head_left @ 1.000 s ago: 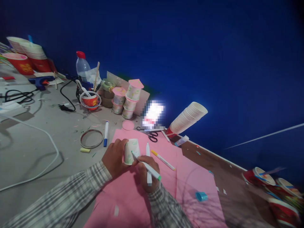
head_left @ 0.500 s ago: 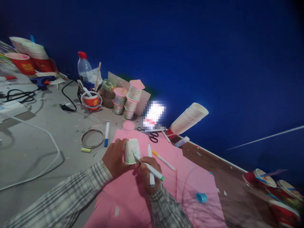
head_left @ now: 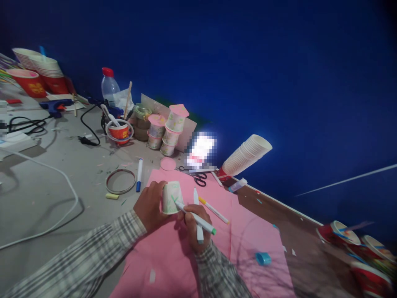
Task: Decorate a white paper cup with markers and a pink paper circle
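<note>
Now we find our left hand (head_left: 150, 205) curled around the left side of the small white cup (head_left: 169, 205), just below the centre of the frame, above the pink sheet (head_left: 217, 252). Our right hand (head_left: 191, 231) is closed on a green-ended pen (head_left: 201, 222), its tip at the cup's right side, where thin green strokes show. Compared with a second ago, that tip sits slightly farther right and lower on the cup, and the pen's green end has swung right; our left hand's grip looks unchanged. A grey-ended pen (head_left: 196, 198) (tucked into the same right hand) has shifted right with it. To the right of that hand, the yellow-ended pen (head_left: 214, 210) lies on the sheet as before, and the scissors (head_left: 201, 179) rest near the sheet's upper edge. Decorated cups (head_left: 169, 136) stand stacked in the upper middle, also unmoved.
</note>
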`<state>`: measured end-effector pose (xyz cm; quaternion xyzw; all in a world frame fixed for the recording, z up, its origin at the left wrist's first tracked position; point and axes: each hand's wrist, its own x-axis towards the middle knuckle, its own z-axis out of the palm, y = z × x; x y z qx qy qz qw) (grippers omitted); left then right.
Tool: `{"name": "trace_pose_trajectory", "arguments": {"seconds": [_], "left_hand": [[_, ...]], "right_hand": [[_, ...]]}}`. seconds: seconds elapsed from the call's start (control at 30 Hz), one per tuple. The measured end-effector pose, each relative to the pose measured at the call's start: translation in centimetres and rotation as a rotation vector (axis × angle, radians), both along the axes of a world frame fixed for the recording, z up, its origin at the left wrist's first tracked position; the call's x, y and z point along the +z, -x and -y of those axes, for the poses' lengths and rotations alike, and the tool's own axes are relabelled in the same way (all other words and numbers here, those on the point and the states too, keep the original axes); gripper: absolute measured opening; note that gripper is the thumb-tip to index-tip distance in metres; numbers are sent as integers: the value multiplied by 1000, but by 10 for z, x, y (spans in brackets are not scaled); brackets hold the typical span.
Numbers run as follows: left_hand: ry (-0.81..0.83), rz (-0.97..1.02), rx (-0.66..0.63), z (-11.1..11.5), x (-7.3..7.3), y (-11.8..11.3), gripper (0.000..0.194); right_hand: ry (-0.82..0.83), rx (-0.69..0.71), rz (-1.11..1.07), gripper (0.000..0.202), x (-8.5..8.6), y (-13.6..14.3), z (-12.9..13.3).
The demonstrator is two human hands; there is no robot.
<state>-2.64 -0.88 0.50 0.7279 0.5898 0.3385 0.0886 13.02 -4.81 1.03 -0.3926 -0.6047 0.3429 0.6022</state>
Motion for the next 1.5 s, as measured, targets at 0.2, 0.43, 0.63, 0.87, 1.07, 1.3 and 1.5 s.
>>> {"name": "trace_pose_trajectory", "arguments": {"seconds": [0.2, 0.43, 0.63, 0.87, 1.07, 1.3, 1.5], "left_hand": [[13, -4, -1, 0, 1, 0, 66], [16, 6, 0, -1, 2, -1, 69], [4, 4, 0, 0, 3, -1, 66], [0, 3, -2, 0, 2, 0, 67], [8, 7, 0, 0, 1, 0, 67], [11, 6, -3, -1, 2, -1, 69], [32, 9, -14, 0, 0, -1, 71]], "right_hand": [[9, -22, -18, 12, -1, 1, -1], [17, -1, -32, 14, -4, -1, 0], [29, 38, -21, 14, -3, 0, 1], [8, 13, 12, 14, -1, 0, 0], [18, 11, -23, 12, -3, 0, 1], [30, 8, -42, 10, -2, 0, 0], [59, -46, -121, 9, -5, -2, -4]]}}
